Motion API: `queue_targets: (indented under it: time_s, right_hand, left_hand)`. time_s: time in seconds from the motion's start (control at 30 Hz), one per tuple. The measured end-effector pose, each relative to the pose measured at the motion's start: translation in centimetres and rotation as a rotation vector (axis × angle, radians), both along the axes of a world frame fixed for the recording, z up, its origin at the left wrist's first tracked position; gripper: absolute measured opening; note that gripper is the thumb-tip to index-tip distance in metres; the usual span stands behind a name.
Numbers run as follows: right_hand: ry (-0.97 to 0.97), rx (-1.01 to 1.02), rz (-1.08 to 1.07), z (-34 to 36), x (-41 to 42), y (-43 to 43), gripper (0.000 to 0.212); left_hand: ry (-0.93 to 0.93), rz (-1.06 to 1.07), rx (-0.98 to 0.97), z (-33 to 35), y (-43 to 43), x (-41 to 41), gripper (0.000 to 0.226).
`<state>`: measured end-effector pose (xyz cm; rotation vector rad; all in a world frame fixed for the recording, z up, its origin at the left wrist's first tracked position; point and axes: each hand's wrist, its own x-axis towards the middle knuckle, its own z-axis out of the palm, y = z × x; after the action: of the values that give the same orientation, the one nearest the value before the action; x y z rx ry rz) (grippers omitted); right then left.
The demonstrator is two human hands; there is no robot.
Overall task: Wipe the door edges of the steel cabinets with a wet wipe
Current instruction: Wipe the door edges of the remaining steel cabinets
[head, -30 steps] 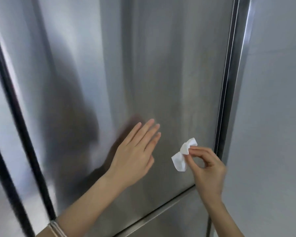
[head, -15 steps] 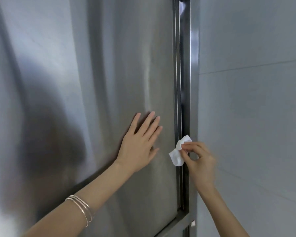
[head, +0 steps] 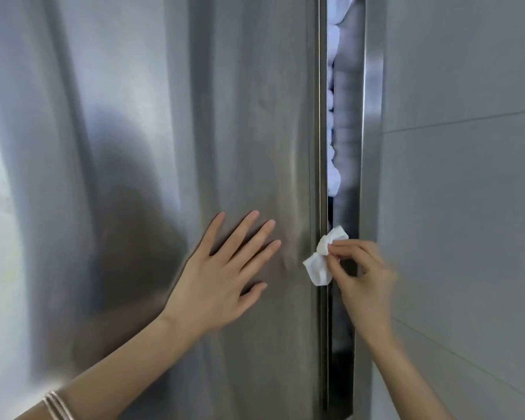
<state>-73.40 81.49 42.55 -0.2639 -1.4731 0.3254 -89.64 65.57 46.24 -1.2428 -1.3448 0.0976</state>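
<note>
Steel everywhere; skin and one white scrap are the only breaks in it. Nearest: thin bracelets (head: 58,406) on the left wrist, bottom left of view.

Left hand (head: 222,277): flat on the door (head: 164,147), fingers straight and spread, holding nothing.

Right hand (head: 367,283): fingers curled, thumb and forefinger pinching the wet wipe (head: 323,262) at its waist. Slightly blurred.

Wipe: bunched like a bow, lying against the door edge (head: 322,147) on the door's right side, in its lower part.

Beyond the edge: narrow dark gap (head: 343,328) with pale shapes showing higher up, whether contents or reflections I cannot tell. Then the cabinet frame (head: 372,116), then grey wall tile (head: 467,207).

Judgement, risks:
- Wipe is crumpled, so little of it meets the metal; a stroke may skip parts of the edge.
- Pinch is small; drag on the steel could pull the wipe free into the gap.
- Left palm bears on the door; if the door swings shut, right fingertips by the gap could be nipped.
</note>
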Motion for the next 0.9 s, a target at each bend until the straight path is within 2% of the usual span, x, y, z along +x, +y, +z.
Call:
queue_targets:
  time_s: [0.43,0.6,0.73,0.9]
  right_hand:
    - [0.062,0.226,0.115,6.2,-5.2,-1.3,0.003]
    - [0.139,0.237,0.173,6.9,-7.3,-3.3,0.010]
    - [0.004,0.389,0.197,5.6,-7.5,-3.6,0.031]
    - [0.039,0.501,0.089,6.5,-8.0,-2.9,0.015]
  left_hand:
    - [-0.054,-0.026,0.014,0.3,-5.9,-1.5,0.053]
    - [-0.040,-0.006,0.069,6.0,-5.4,-1.3,0.054]
    - [-0.016,0.009,0.043,10.1,-5.6,-2.4,0.056]
    - [0.004,-0.012,0.028,10.6,-6.1,-3.0,0.056]
